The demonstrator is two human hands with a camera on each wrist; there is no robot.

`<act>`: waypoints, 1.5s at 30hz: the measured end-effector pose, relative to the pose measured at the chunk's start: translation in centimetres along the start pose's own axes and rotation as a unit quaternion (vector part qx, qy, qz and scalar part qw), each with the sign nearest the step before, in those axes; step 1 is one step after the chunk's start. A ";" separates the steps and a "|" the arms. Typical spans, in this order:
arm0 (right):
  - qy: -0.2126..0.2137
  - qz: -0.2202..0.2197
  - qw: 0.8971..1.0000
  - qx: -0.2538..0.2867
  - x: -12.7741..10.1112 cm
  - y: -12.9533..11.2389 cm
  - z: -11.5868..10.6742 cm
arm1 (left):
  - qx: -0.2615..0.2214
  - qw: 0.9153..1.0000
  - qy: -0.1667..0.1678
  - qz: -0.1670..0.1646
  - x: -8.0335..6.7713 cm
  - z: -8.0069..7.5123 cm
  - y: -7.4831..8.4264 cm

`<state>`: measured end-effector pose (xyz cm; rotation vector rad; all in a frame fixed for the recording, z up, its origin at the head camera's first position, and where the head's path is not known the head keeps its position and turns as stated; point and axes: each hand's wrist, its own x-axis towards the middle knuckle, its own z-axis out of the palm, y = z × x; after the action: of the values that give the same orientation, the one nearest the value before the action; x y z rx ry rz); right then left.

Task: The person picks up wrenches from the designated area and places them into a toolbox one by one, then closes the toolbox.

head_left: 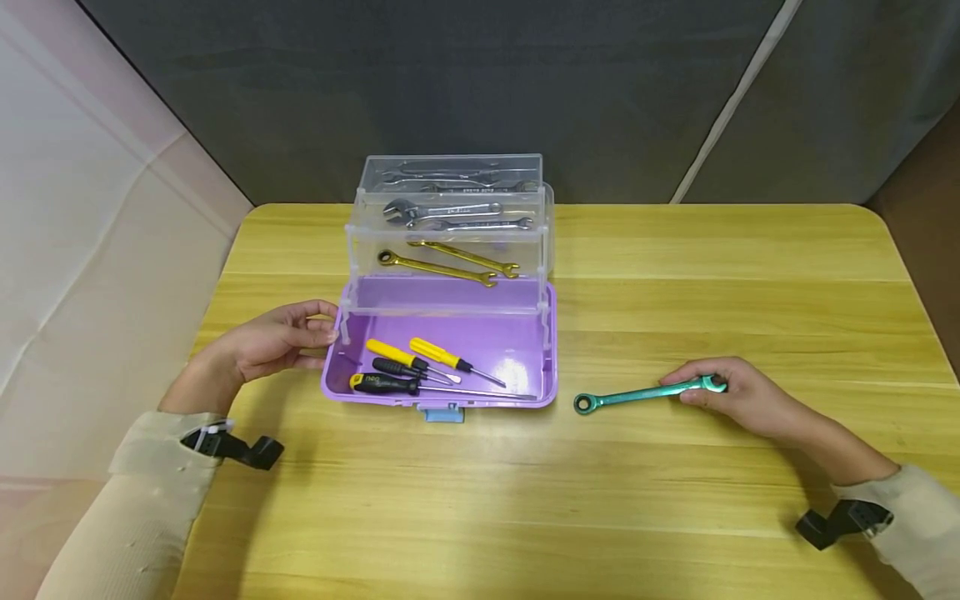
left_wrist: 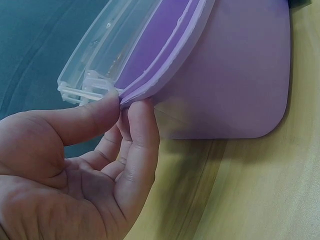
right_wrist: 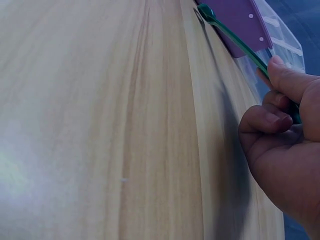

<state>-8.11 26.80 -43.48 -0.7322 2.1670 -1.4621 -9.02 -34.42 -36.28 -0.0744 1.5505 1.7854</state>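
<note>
While the right hand curls its fingers round one end of a teal ratchet wrench lying on the yellow wooden table before a dark curtain, the left hand pinches the purple toolbox at its corner. The wrench's gripped end is hidden.

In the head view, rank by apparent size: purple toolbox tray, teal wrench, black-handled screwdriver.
1. purple toolbox tray
2. and 3. black-handled screwdriver and teal wrench: lengths look too alike to rank.
</note>
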 end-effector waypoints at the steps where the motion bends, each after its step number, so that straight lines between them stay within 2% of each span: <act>1: 0.001 0.001 1.000 0.001 0.0 0.0 0.0 | 0.001 1.000 -0.001 0.001 0.0 0.0 0.0; 10: -0.002 0.002 1.000 0.017 -0.1 -0.6 -0.3 | 0.007 1.000 0.007 -0.005 0.0 0.0 0.2; 14: -0.002 0.019 0.999 0.044 -0.1 -0.8 -0.6 | 0.006 1.000 0.007 -0.005 -0.1 0.0 0.2; 20: 0.008 0.038 0.998 0.046 -0.1 -1.5 -0.9 | 0.009 1.000 0.012 -0.006 0.0 0.0 0.2; 28: 0.009 0.008 0.998 0.062 0.3 -2.0 -1.0 | 0.009 1.000 0.012 -0.007 0.0 -0.1 0.0; 37: 0.032 -0.003 0.997 0.076 1.8 -3.1 -1.0 | 0.011 1.000 0.009 -0.004 -0.1 -0.1 0.0; 45: 0.038 -0.005 0.994 0.098 3.5 -4.4 -0.5 | 0.019 1.000 0.022 -0.009 -0.1 0.0 0.1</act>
<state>-10.34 23.61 -39.41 -0.6280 2.0374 -1.7044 -8.98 -34.49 -36.19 -0.1088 1.6094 1.7508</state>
